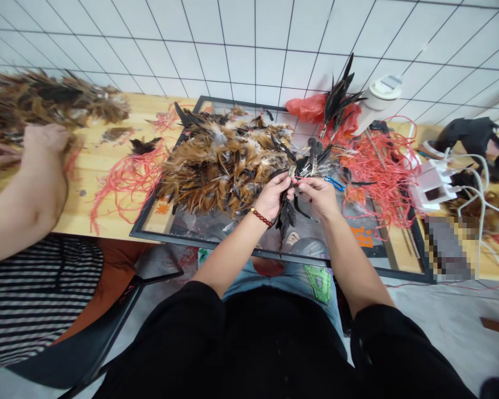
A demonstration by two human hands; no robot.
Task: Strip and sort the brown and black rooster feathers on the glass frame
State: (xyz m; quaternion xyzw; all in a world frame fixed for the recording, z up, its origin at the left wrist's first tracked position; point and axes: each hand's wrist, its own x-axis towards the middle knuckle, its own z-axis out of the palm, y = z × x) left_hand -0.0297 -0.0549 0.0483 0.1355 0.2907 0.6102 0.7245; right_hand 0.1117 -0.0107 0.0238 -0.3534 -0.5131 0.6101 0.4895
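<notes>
My left hand (275, 195), with a beaded bracelet at the wrist, is closed on a small bunch of dark feathers (288, 217). The quills point up past my fingers and the dark tips hang down below them. Close beside it, my right hand (321, 197) pinches a thin red string (298, 178) against the quills; most of the string is hidden by my fingers. Left of my hands spreads a big heap of brown feathers (224, 166). More black feathers (314, 158) lie just beyond my fingers, near a small blue-handled tool (335, 183).
A tangle of red string (382, 172) lies to the right, by a white plug block (432, 185) with cables. Behind are a red plastic bag (305, 110), upright black feathers (339, 100) and a white cylinder (380, 97). At left, a co-worker's arm (37, 183) rests near feathers.
</notes>
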